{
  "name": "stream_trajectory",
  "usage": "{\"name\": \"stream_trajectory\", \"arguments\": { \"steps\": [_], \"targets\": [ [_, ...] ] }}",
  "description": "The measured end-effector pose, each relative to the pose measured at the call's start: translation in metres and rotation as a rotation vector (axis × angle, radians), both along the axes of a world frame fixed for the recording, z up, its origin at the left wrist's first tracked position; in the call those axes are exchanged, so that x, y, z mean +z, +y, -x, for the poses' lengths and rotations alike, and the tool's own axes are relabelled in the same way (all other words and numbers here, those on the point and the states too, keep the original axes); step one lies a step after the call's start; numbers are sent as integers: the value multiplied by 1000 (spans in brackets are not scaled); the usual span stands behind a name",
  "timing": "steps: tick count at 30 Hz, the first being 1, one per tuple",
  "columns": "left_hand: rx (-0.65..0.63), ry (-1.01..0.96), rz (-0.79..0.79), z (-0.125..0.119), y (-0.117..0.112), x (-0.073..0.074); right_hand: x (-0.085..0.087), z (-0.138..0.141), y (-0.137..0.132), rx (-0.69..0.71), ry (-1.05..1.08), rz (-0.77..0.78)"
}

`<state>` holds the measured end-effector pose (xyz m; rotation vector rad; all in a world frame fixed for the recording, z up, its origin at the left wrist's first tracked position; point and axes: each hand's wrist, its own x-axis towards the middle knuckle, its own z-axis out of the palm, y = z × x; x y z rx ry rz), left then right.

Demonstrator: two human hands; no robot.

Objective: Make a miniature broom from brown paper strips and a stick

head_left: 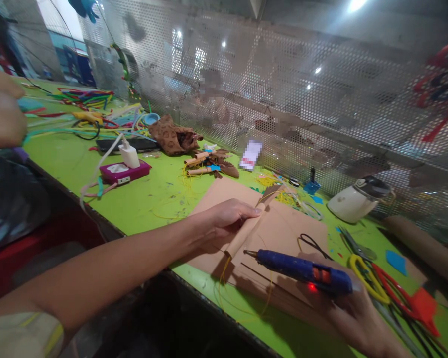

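Note:
My left hand [234,215] is closed on a rolled brown paper tube [244,232], its thumb pressing near the far end. Yellow string [224,278] trails from the tube's near end, and dark brown paper [272,195] sticks out at the far end. In my right hand [353,313] is a blue hot glue gun [294,265] with a red light glowing on it. Its metal nozzle points left, a little apart from the tube's near end. Beneath both hands lies a stack of brown paper sheets [287,231].
Yellow-handled scissors [368,278] and an orange-red handled tool [399,298] lie at right, near a white kettle-like container [353,201]. Finished-looking tubes [199,166] rest behind. A purple power socket [125,171] with a white plug sits left. A perforated metal screen [283,99] borders the green table.

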<state>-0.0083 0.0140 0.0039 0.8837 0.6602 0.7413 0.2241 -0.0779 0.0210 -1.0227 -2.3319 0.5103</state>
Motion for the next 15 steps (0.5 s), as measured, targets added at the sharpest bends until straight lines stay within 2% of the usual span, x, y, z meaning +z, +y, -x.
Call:
{"name": "stream_trajectory", "arguments": {
  "steps": [5, 12, 15],
  "targets": [
    [-18, 14, -15, 0, 2, -2, -2, -3, 3, 13, 8, 37],
    [-27, -3, 7, -1, 0, 1, -10, -8, 8, -125, 20, -9],
    [-26, 1, -5, -1, 0, 0, -11, -8, 6, -103, 8, 25]
  ]
}}
